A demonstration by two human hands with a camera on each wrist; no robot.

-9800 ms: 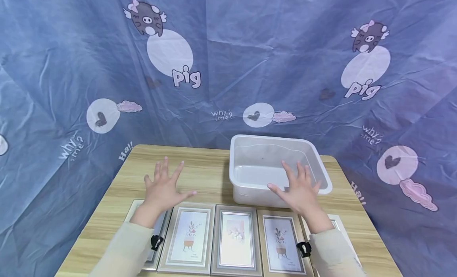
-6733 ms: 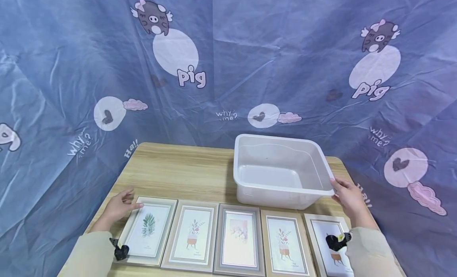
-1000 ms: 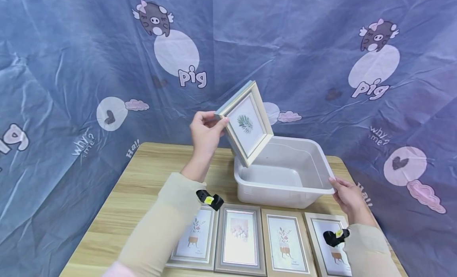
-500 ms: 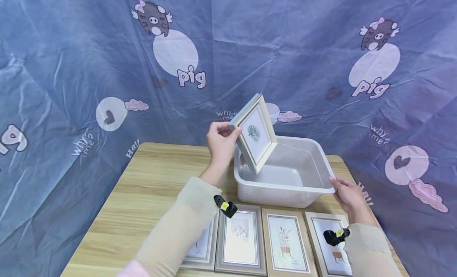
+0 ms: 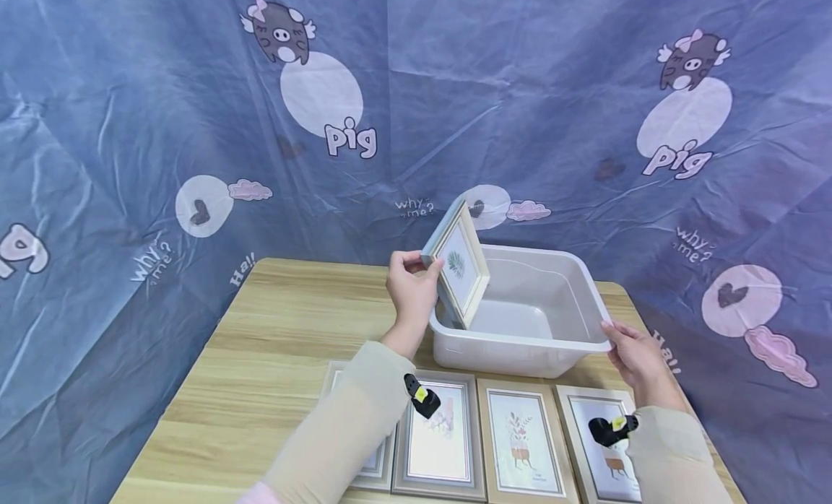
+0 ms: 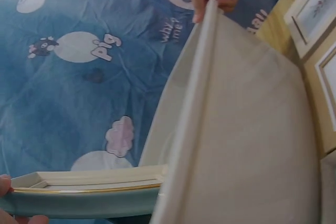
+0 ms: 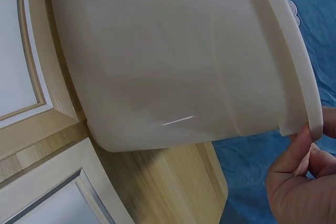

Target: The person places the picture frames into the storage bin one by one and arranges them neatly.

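My left hand (image 5: 413,289) pinches a picture frame (image 5: 463,267) with a green leaf print by its left edge. The frame stands tilted at the left end of a white plastic tub (image 5: 513,352), its lower part inside the rim. In the left wrist view the frame's pale blue-green side (image 6: 89,203) reaches behind the tub's wall. With thumb and fingers my right hand (image 5: 637,356) grips the tub's front right rim corner, seen closely in the right wrist view. The tub's visible floor holds nothing else.
Several more picture frames lie in a row before the tub: a silver-grey one (image 5: 437,482), a tan one (image 5: 525,439), a cream one (image 5: 594,403) at the right, and one partly under my left sleeve. The wooden table (image 5: 260,345) backs onto a blue printed cloth (image 5: 416,92).
Earlier the leaf-print frame lay at the row's left end; my left hand lifted it, and over the last second lowered it into the tub's left end. My right hand keeps its grip.
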